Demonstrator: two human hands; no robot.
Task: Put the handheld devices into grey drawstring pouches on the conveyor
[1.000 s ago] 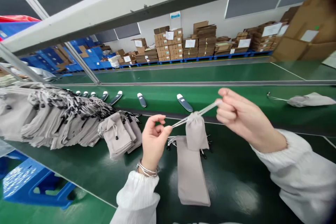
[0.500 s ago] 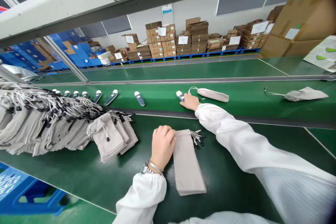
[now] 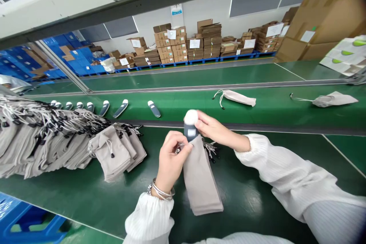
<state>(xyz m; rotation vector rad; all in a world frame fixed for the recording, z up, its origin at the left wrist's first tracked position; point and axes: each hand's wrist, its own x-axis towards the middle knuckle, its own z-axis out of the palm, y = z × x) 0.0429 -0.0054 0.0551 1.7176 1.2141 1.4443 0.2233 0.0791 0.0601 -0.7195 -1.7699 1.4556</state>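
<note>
My right hand (image 3: pixel 211 127) is closed on a dark blue device with a white rounded end (image 3: pixel 190 122), held upright at the mouth of a grey drawstring pouch (image 3: pixel 201 183). The device's lower end is hidden at the pouch's opening; how far it is inside I cannot tell. My left hand (image 3: pixel 174 154) pinches the pouch's top edge between thumb and fingers. This pouch lies uppermost on a small stack on the green bench, its cords (image 3: pixel 211 149) with black ends bunched at the right of the opening.
A large heap of grey pouches (image 3: pixel 57 145) lies at left, with a few loose pouches (image 3: pixel 117 152) beside it. Several blue-and-white devices (image 3: pixel 154 109) and two filled-looking pouches (image 3: pixel 238 97) rest on the green conveyor belt (image 3: pixel 271 110). A metal beam (image 3: pixel 100 4) crosses overhead.
My right hand has lifted the device off the belt and brought it back to the pouch mouth. My left hand has gone from resting on the pouch to pinching its edge.
</note>
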